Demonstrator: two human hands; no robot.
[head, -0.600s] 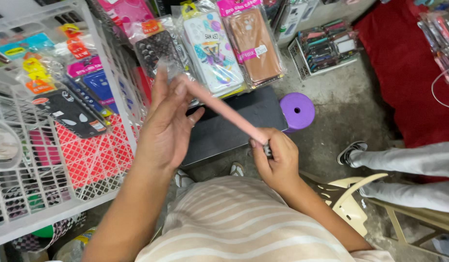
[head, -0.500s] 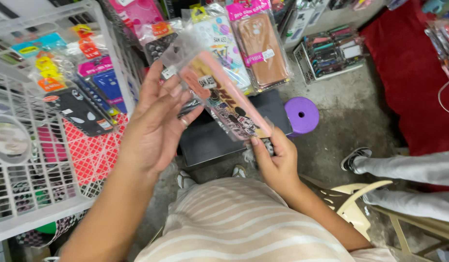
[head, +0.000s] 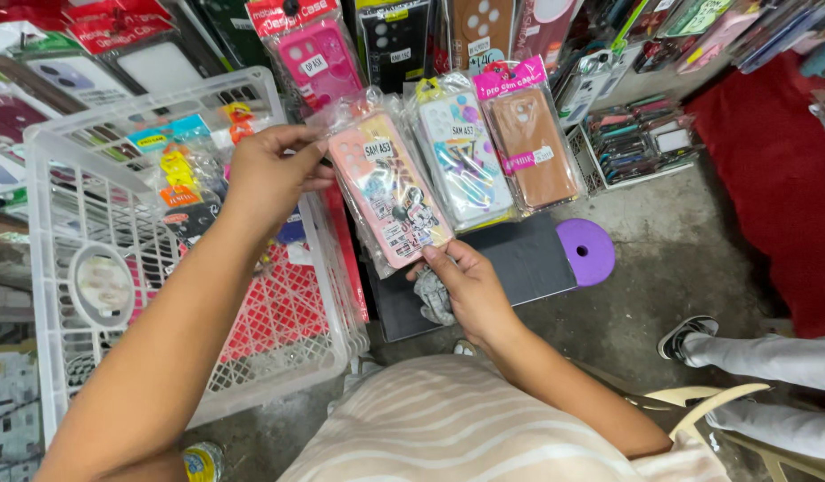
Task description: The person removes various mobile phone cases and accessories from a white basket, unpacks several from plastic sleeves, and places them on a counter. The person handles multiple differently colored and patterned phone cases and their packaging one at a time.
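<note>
Currently noted: you held a pink case (head: 390, 192), sealed in a clear bag, up between both hands in front of the hanging stock. Your left hand (head: 269, 174) was closed on the bag's upper left corner, fingers pinched at the plastic edge. Your right hand (head: 470, 290) gripped the bag's lower end, thumb on the front face, fingers behind; a grey cloth (head: 436, 299) was bunched under that same hand, touching the palm. The case faced you, tilted with its top leaning to the left, and showed a cartoon print on its lower half.

Just beside it to the right hung a white patterned case (head: 461, 161) and a brown case (head: 533, 147), both bagged, the brown one with a pink header card. A second pink case (head: 319, 62) hung above and behind your left hand.

A white basket (head: 64, 295) stood below your left forearm, holding more packets, a red mesh item among them. On the floor beneath the held case lay a black board (head: 528, 263), with a purple disc (head: 586, 252) touching its right edge. A rack of small packets (head: 640, 138) stood further right. Another person's leg and shoe (head: 689, 339) showed at the right edge, well apart from your hands.
</note>
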